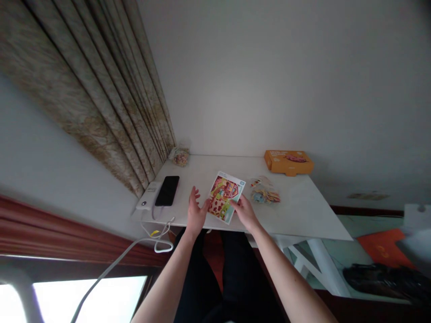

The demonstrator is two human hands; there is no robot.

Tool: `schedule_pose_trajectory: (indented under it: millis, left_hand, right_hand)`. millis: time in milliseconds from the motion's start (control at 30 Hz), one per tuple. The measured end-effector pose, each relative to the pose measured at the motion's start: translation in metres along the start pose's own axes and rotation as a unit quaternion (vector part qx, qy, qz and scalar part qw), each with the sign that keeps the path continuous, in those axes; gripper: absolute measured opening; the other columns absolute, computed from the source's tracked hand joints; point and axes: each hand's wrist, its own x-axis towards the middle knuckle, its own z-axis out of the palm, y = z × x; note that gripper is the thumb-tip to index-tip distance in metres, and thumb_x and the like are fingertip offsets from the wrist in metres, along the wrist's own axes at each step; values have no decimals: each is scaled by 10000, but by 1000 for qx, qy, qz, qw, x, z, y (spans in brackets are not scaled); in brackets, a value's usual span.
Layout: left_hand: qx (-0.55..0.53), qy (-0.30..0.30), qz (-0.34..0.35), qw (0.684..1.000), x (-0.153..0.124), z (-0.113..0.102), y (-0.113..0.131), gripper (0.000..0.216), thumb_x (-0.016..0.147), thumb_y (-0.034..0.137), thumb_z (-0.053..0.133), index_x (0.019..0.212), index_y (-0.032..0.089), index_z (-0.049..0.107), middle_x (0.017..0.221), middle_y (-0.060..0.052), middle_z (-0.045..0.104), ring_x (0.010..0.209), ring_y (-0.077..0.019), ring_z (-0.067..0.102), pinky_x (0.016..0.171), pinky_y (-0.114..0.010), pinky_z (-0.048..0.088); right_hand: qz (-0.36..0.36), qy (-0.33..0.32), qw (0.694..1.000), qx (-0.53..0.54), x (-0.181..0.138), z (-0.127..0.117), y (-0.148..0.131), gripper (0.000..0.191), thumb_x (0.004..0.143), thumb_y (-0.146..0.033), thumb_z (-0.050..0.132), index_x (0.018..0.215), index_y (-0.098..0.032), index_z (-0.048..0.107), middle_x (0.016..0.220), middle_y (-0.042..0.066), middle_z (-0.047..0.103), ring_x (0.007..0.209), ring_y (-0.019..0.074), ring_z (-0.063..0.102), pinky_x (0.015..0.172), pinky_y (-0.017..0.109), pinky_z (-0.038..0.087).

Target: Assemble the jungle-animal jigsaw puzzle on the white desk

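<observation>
The right hand (245, 212) pinches a printed card (223, 197) while the left hand (196, 215), fingers spread, offers little support, so a slackening pinch could drop it.

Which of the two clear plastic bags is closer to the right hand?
The right-side bag, just beyond the right hand holding the printed card; the far-left bag sits away by the curtain.

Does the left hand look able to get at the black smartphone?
Probably yes: the black smartphone lies on the table to the left hand's left, with nothing visible between them.
</observation>
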Motion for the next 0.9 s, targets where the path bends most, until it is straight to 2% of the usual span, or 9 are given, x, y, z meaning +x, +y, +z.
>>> schedule_pose_trajectory:
  millis: [67,133,200,267,333,400,567,700,900]
  left_hand:
    - [-55,-50,-84,994,10,-2,5,679,817,424,732,1427,196,540,1221,-134,688,1002,-229,670,820,-341,529]
    - [-101,-113,-146,978,16,-4,12,543,780,455,752,1227,155,682,953,-84,734,803,-181,657,697,-277,494]
    - [-134,-174,-189,957,19,-5,17,402,729,454,782,980,142,742,713,-20,670,626,-125,576,571,-227,412]
    - [-170,-201,-225,938,19,-6,19,325,671,416,818,811,140,721,610,15,602,537,-89,507,500,-200,338]
    - [-220,-177,-250,926,19,-4,16,297,626,360,844,759,138,696,626,12,617,528,-77,518,496,-189,362]
    - [-279,-109,-268,916,20,-2,11,262,618,294,848,740,144,671,671,2,651,560,-83,570,550,-195,457]
    - [-340,51,-305,888,37,9,-4,163,756,98,729,682,157,597,697,-16,667,663,-106,661,752,-262,603]
    - [-313,78,-306,896,57,19,-14,194,813,12,647,696,155,589,750,-37,679,721,-117,684,821,-301,618]
    - [-228,125,-290,921,72,18,-27,203,760,46,725,742,162,559,784,-28,628,780,-166,668,840,-376,592]
  right_hand:
    - [-21,-23,999,-31,2,-6,-4,406,795,-521,739,1052,-216,662,1041,76,769,913,256,711,800,364,564]
    - [-27,-34,997,-62,3,-10,-8,389,807,-531,718,1018,-210,664,1006,72,770,892,245,706,806,355,553]
    - [-35,-32,995,-82,4,-14,-10,400,816,-547,702,1024,-207,668,995,75,766,884,241,700,807,351,544]
    - [-37,-25,995,-92,5,-19,-10,451,828,-576,683,1081,-203,668,965,79,760,863,239,692,772,340,539]
    - [-29,-16,994,-107,5,-25,-7,520,841,-614,657,1156,-200,653,891,69,742,792,228,672,680,315,522]
    - [-28,2,991,-133,4,-33,-1,553,851,-639,635,1186,-200,646,808,44,703,703,209,633,597,294,487]
    - [-85,37,967,-237,3,-52,18,474,873,-638,598,1031,-203,700,664,9,616,610,190,566,577,293,448]
    - [-92,17,959,-267,-1,-55,25,424,906,-598,571,954,-199,705,731,49,693,640,202,617,604,300,462]
    - [-107,-12,948,-301,-6,-53,23,364,946,-532,558,885,-206,707,774,61,732,691,207,660,651,297,480]
